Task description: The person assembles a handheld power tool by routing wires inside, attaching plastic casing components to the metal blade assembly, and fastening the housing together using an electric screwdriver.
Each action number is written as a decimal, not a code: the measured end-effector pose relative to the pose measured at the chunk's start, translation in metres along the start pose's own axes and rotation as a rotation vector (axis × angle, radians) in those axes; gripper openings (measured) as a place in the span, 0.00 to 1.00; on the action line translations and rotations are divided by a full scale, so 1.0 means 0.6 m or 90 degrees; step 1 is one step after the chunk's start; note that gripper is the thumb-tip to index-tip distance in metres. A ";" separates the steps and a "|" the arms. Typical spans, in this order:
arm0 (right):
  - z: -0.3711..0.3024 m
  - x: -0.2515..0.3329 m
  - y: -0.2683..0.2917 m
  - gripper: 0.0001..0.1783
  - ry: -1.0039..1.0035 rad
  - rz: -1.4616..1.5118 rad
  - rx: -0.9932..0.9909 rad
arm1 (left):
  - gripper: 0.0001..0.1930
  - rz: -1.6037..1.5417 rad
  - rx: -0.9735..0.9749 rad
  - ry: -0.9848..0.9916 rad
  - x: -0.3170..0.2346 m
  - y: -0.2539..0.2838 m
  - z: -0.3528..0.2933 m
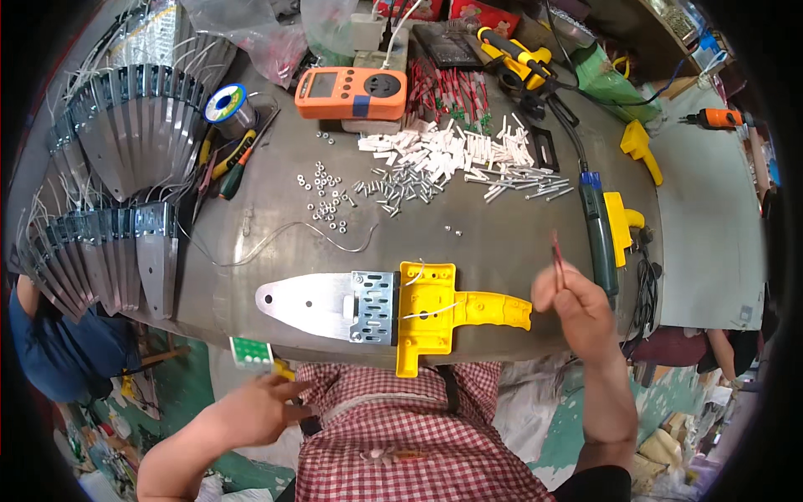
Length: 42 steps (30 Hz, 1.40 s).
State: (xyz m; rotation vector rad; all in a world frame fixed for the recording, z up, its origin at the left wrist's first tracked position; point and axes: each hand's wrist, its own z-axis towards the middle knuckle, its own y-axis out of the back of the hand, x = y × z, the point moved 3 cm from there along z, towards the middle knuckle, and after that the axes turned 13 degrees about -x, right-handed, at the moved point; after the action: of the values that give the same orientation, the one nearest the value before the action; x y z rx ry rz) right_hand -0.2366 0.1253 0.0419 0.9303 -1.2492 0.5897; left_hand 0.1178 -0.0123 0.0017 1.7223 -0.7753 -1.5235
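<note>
On the near part of the bench lies a yellow plastic handle shell (493,309), its hollow side up. A silver metal blade plate (305,305) with a slotted bracket (373,308) joins its left side, and a white wire (431,312) crosses the shell. Right of the handle, my right hand (577,314) is closed in a pinch on a thin red wire (557,251) that points upward. Below the bench edge, my left hand (259,410) has its fingers spread, beside a green board with pale dots (252,353) and a small yellow piece (283,370).
Nuts (326,197), screws (401,188) and white sleeves (452,146) lie loose beyond the shell. An orange meter (351,92) and solder spool (227,107) stand farther back. Stacked metal blades (134,125) fill the left; a soldering iron (597,230) lies right. People sit at both sides.
</note>
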 end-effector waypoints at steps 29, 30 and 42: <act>0.070 0.012 -0.145 0.04 0.230 -0.374 0.073 | 0.09 -0.058 -0.494 0.026 -0.011 -0.010 0.243; 0.072 0.018 -0.148 0.05 0.265 -0.402 0.079 | 0.09 -0.076 -0.499 0.023 -0.010 -0.008 0.242; 0.058 -0.019 -0.163 0.09 0.296 -0.477 0.102 | 0.09 -0.230 -0.558 0.033 0.005 -0.001 0.226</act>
State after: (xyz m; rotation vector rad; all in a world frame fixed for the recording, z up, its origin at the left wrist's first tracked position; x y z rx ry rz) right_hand -0.1788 0.0460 0.0067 1.2180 -0.3851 0.2748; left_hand -0.0161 -0.0299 -0.0093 1.2359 0.2585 -1.6791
